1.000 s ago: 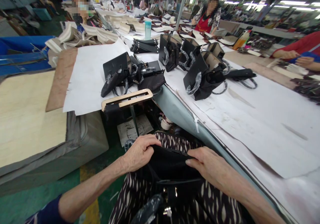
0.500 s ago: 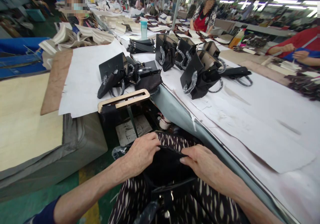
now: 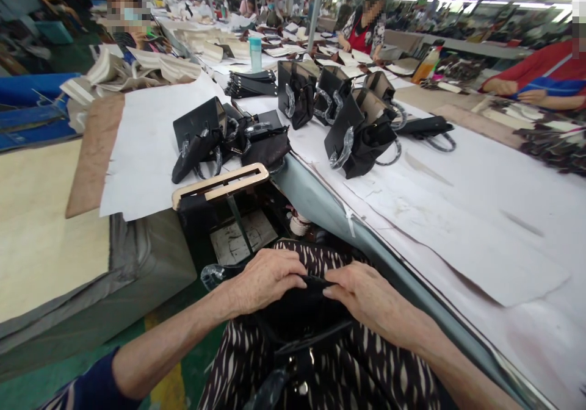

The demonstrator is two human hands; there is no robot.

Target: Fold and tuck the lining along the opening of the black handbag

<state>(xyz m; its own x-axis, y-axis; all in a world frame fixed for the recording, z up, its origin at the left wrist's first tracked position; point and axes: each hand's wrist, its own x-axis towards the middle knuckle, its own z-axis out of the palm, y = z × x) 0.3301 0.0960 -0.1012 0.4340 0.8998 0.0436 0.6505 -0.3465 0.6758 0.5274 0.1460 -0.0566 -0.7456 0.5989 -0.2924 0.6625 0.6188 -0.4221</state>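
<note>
A black handbag (image 3: 304, 318) lies on my lap, over a dark patterned skirt. My left hand (image 3: 265, 279) is closed on the far rim of the bag's opening, fingers curled over the edge. My right hand (image 3: 366, 297) pinches the same rim just to the right, and the fingertips of the two hands almost meet. A plastic-wrapped handle (image 3: 270, 392) and metal fittings of the bag show at the bottom edge.
A wooden slotted frame on a post (image 3: 220, 184) stands just ahead. Several finished black handbags (image 3: 357, 135) sit on the paper-covered table (image 3: 458, 215). Other people work at the far tables, and a red-sleeved person's hands (image 3: 531, 96) are at the right.
My hands have drawn closer together on the bag's rim, narrowing its opening. The view has shifted slightly to the right.
</note>
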